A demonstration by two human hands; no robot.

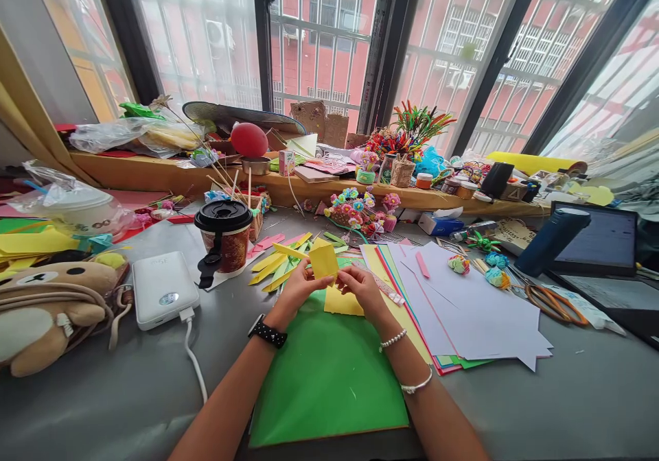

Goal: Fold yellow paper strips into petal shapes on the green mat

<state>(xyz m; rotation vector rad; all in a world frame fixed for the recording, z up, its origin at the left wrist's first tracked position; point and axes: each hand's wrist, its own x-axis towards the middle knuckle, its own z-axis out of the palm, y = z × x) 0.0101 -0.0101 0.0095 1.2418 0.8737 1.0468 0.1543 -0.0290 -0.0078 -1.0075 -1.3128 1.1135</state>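
Note:
A small folded piece of yellow paper (323, 261) is held up between both hands, above the green sheet (334, 372). My left hand (301, 286) wears a black watch at the wrist and pinches the paper's lower left side. With thumb and fingers together, my right hand (363, 289) grips its lower right corner. Another yellow paper piece (344, 303) lies flat on the green sheet just below the hands. Behind my left hand is a pile of folded yellow and green paper strips (281, 265).
To the left stand a lidded coffee cup (224, 238), a white power bank (163, 289) with a cable, and a plush bear (46, 310). On the right are stacked paper sheets (463, 310), orange-handled scissors (556, 303), a dark blue bottle (553, 241) and a laptop (597, 241). Craft flowers (355, 210) sit behind.

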